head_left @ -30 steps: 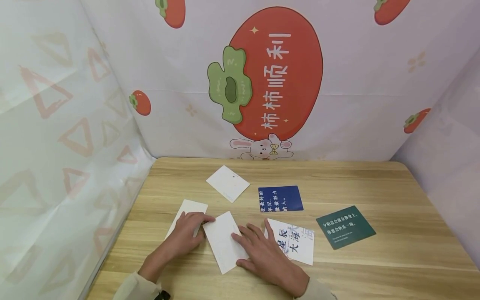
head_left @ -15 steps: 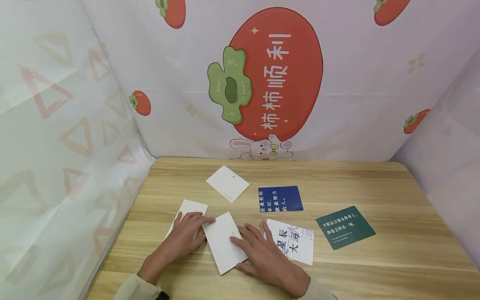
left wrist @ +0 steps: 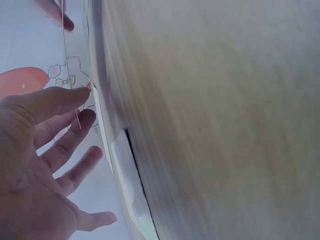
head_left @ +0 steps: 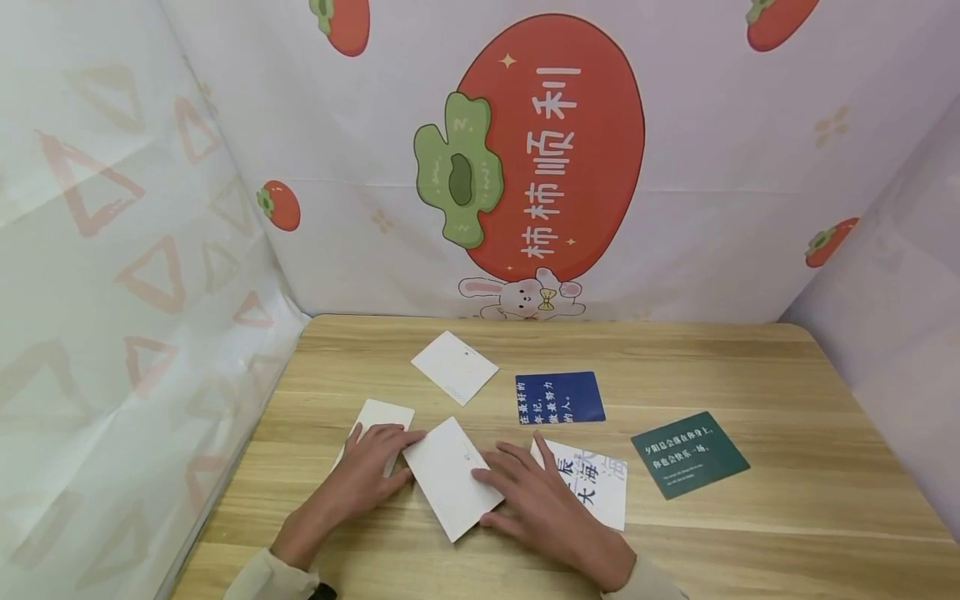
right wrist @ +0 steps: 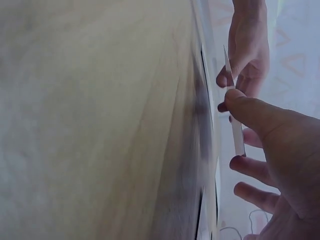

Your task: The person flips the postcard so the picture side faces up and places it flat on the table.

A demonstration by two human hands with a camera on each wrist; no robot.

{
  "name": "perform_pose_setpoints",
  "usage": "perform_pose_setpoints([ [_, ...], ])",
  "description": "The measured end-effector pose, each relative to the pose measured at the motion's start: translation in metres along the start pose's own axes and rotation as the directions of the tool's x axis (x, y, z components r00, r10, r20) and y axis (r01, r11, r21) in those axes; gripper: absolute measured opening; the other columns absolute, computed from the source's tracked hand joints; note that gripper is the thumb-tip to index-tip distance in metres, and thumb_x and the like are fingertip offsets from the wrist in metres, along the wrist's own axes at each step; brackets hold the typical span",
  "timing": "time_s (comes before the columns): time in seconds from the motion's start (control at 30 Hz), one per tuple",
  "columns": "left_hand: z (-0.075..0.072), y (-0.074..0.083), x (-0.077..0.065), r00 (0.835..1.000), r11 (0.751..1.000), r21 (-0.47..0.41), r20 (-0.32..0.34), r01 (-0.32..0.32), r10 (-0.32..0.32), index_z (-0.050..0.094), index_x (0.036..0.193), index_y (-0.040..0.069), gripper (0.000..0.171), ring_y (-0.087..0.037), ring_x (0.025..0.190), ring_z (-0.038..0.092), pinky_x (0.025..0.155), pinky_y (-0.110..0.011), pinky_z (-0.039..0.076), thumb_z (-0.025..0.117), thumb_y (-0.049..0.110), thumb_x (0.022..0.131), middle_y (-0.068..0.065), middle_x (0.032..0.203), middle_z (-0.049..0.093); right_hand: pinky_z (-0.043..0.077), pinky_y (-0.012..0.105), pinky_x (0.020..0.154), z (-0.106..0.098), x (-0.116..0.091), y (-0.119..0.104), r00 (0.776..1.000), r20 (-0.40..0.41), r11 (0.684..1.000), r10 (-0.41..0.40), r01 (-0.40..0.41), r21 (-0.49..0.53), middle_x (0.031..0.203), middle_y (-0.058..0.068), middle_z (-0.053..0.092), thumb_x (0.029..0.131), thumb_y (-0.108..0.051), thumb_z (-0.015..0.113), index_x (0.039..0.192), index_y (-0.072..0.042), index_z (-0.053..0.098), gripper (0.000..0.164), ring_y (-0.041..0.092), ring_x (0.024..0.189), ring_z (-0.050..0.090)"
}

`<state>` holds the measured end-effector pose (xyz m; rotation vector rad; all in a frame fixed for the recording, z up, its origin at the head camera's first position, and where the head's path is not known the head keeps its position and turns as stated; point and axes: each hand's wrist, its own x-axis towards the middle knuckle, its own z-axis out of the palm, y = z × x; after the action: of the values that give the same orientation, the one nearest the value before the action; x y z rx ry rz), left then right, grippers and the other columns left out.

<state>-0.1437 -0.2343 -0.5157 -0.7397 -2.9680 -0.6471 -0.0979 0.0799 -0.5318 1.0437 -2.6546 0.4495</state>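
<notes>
Head view: two pale sleeves (head_left: 272, 573) are entering at the near edge, a dark band showing at the left cuff. The left hand (head_left: 366, 468) is pinching the upper left part of a white card (head_left: 450, 477) between thumb and fingers. The right hand (head_left: 546, 510) is grasping the same card by its right side, thumb nearer the person. Both wrist views are showing the card clear of the desk (head_left: 780, 554), edge-on; whether it is one sheet or several, cannot tell. Head view is placing it between the hands, angled, a small faint mark near its right edge.

Just right of it, a lettered white card (head_left: 606, 500) is lying partly hidden behind the right hand; contact cannot be told. A plain white card (head_left: 382, 414) is lying partly covered by the left hand. Farther right, a green card (head_left: 690, 456) is lying at a slant. Beyond the hands, a blue card (head_left: 579, 397) is lying with white characters up; to its left, a far white card (head_left: 455, 367) is lying askew. Behind the desk, a white backdrop (head_left: 720, 175) is hanging, bearing a red persimmon (head_left: 600, 158) above a rabbit (head_left: 520, 296).
</notes>
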Motion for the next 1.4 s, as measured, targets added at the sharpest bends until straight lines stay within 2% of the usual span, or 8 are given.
perform_pose_setpoints([
  [0.13,0.003,-0.005,-0.002,0.989,0.994,-0.022,-0.109,-0.102,0.099,0.075,0.135,0.012,0.048,-0.036,0.126,0.066,0.111,-0.085,0.035,0.087,0.011,0.089,-0.012,0.129,0.077,0.036,0.076,0.120,-0.003,-0.001,0.005,0.999,-0.033,1.000,0.000,0.001,0.020,0.142,0.000,0.072,0.092,-0.053,0.082,0.138,-0.023,0.073,0.056,0.025,0.141,0.061],
  [0.23,0.010,-0.016,-0.003,0.965,0.981,-0.027,-0.190,-0.190,0.182,0.076,0.132,0.016,0.042,-0.033,0.122,0.067,0.108,-0.083,0.037,0.085,0.015,0.091,-0.010,0.126,0.078,0.036,0.075,0.119,-0.005,-0.002,0.008,0.997,-0.070,1.000,-0.014,0.015,0.013,0.136,-0.002,0.075,0.092,-0.053,0.082,0.134,-0.022,0.075,0.053,0.023,0.137,0.064],
  [0.33,0.012,-0.022,-0.004,0.947,0.972,-0.036,-0.234,-0.233,0.218,0.077,0.129,0.021,0.036,-0.030,0.121,0.067,0.107,-0.081,0.039,0.083,0.019,0.093,-0.007,0.124,0.078,0.034,0.075,0.119,-0.006,-0.001,0.012,0.993,-0.117,0.999,-0.032,0.035,0.021,0.131,-0.004,0.077,0.091,-0.054,0.083,0.131,-0.022,0.077,0.051,0.021,0.133,0.066],
  [0.53,-0.001,-0.012,-0.003,0.953,0.973,-0.066,-0.228,-0.219,0.199,0.079,0.122,0.021,0.036,-0.033,0.122,0.069,0.107,-0.078,0.044,0.086,0.009,0.089,0.002,0.121,0.080,0.026,0.070,0.125,-0.008,0.000,0.016,0.981,-0.192,0.996,-0.037,0.052,0.074,0.122,-0.009,0.079,0.086,-0.048,0.088,0.124,-0.022,0.078,0.047,0.020,0.127,0.071],
  [0.7,-0.004,-0.008,-0.002,0.951,0.975,-0.054,-0.241,-0.213,0.195,0.080,0.118,0.020,0.030,-0.030,0.122,0.070,0.106,-0.077,0.046,0.086,0.008,0.091,0.006,0.118,0.081,0.019,0.067,0.130,-0.013,0.002,0.018,0.982,-0.191,0.992,0.004,0.019,0.122,0.117,-0.011,0.081,0.092,-0.047,0.083,0.119,-0.023,0.078,0.036,0.019,0.125,0.072],
  [0.87,-0.005,-0.007,-0.002,0.942,0.973,-0.074,-0.276,-0.217,0.189,0.080,0.112,0.021,0.022,-0.025,0.117,0.071,0.108,-0.077,0.044,0.084,0.010,0.093,0.006,0.114,0.081,0.022,0.071,0.127,-0.018,0.005,0.019,0.978,-0.197,0.980,0.068,-0.028,0.199,0.113,-0.011,0.082,0.098,-0.041,0.080,0.115,-0.023,0.080,0.026,0.019,0.121,0.074],
  [1.1,-0.006,-0.007,-0.001,0.935,0.969,-0.104,-0.303,-0.225,0.185,0.079,0.105,0.023,0.018,-0.019,0.106,0.074,0.108,-0.079,0.042,0.080,0.008,0.096,0.010,0.105,0.079,0.005,0.044,0.139,-0.019,0.008,0.020,0.965,-0.253,0.974,0.076,-0.018,0.224,0.110,-0.011,0.082,0.102,-0.024,0.077,0.111,-0.022,0.080,0.010,0.012,0.112,0.076],
  [1.4,-0.004,-0.005,-0.003,0.944,0.969,-0.097,-0.269,-0.227,0.194,0.078,0.102,0.020,0.004,-0.008,0.096,0.075,0.110,-0.072,0.045,0.076,0.017,0.103,0.012,0.096,0.079,0.025,0.068,0.129,-0.021,0.010,0.020,0.963,-0.227,0.958,0.143,-0.077,0.277,0.103,-0.009,0.082,0.100,-0.014,0.079,0.108,-0.018,0.081,0.010,0.009,0.105,0.077],
])
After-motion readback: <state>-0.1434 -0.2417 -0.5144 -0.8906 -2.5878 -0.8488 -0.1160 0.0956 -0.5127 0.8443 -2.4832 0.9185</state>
